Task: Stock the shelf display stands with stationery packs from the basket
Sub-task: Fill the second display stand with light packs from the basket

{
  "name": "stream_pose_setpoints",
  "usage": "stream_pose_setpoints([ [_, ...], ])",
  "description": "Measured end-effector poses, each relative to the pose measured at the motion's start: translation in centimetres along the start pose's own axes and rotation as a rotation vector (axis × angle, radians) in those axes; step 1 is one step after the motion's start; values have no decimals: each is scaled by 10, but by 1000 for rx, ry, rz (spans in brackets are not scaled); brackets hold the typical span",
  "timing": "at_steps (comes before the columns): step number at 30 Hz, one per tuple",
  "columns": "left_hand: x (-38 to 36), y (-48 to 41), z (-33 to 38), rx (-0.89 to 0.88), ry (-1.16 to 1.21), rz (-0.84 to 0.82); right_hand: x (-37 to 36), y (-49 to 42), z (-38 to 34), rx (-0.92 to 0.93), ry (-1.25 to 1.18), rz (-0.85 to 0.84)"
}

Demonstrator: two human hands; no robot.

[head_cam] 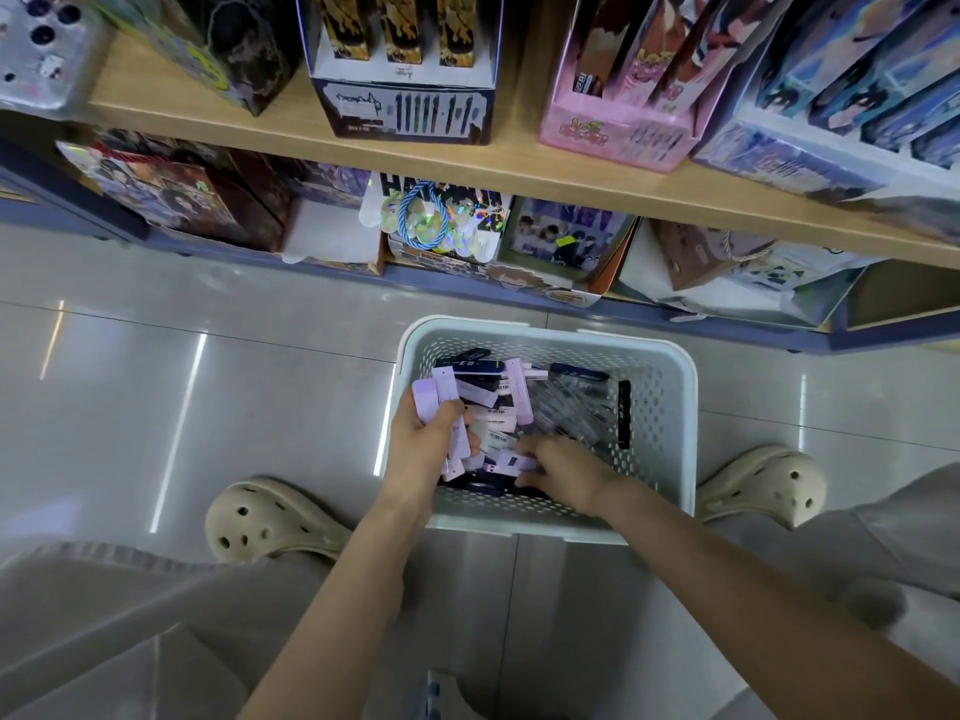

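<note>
Head view looks steeply down, close over the basket (pixel 670 459), facing shelves (pixel 519 163).

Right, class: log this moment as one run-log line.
phase: gathering | left hand: grips packs | right hand: touches pack in basket

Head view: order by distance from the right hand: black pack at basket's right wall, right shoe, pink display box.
1. black pack, in the basket, near right hand.
2. right shoe, floor, outside basket.
3. pink display box, upper shelf.

TEXT | you can read only "HA…" on the white display card (pixel 395 185) well beyond your fingers (pixel 447 415) | other print blurred
</note>
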State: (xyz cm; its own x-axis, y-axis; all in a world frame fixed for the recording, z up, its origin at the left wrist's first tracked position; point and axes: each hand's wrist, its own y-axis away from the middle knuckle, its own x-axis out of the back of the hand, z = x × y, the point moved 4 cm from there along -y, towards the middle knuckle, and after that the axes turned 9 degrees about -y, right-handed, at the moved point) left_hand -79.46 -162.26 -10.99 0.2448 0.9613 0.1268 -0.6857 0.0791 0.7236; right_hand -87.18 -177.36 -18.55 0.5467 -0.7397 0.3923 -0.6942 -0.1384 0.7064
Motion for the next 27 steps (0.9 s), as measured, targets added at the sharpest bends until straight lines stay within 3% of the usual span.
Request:
stream_pose_setpoints([
  [7,1,8,-1,-31,-141,-12,22,11,-5,-70,-242,99],
  [16,-16,32,23,-48,-37,-98,58,57,-71,82,-708,310],
  [24,-17,69,59,-70,65,-76,76,108,-109,229,-829,545],
  [27,-11,87,75,-113,82,-85,87,129,-118,277,-667,649],
])
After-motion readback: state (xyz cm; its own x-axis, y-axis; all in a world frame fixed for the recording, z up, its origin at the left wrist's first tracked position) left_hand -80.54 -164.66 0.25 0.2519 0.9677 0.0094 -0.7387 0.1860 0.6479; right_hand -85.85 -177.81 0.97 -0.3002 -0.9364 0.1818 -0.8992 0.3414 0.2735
